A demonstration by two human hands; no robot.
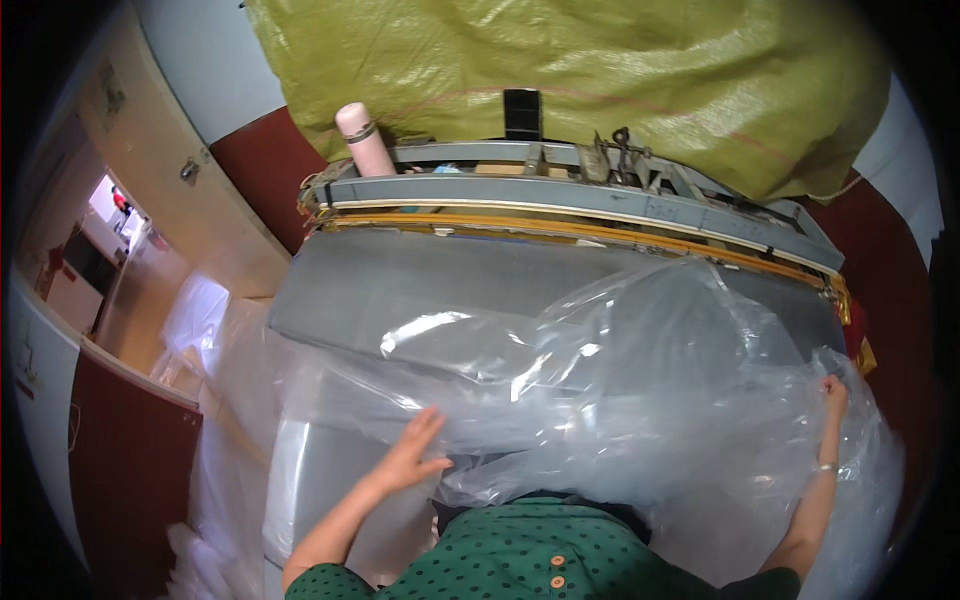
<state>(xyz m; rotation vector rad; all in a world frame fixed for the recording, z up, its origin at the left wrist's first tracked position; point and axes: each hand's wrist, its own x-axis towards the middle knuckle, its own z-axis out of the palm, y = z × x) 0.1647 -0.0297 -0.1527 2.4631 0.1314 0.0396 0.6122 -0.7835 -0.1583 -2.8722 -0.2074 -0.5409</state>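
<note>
The film [650, 420] drapes over the grey tabletop [350, 265] and towards us; we judge it light, limp, slippery, best held by its edges. Our left grip [408, 455] has fingers apart; our right grip [833, 393] is clamped on film.

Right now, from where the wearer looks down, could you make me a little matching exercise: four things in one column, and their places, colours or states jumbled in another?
Things
1. Left hand
2. Bottle
3. Right hand
4. Large sheet at the back

Descriptions
A. Yellowish green, behind the metal frame
B. Fingers curled in, at the right side of the clear plastic
C. Pink, toward the left end of the metal frame
D. Open, thumb apart from the fingers

Right pairs: 1-D, 2-C, 3-B, 4-A.
</note>
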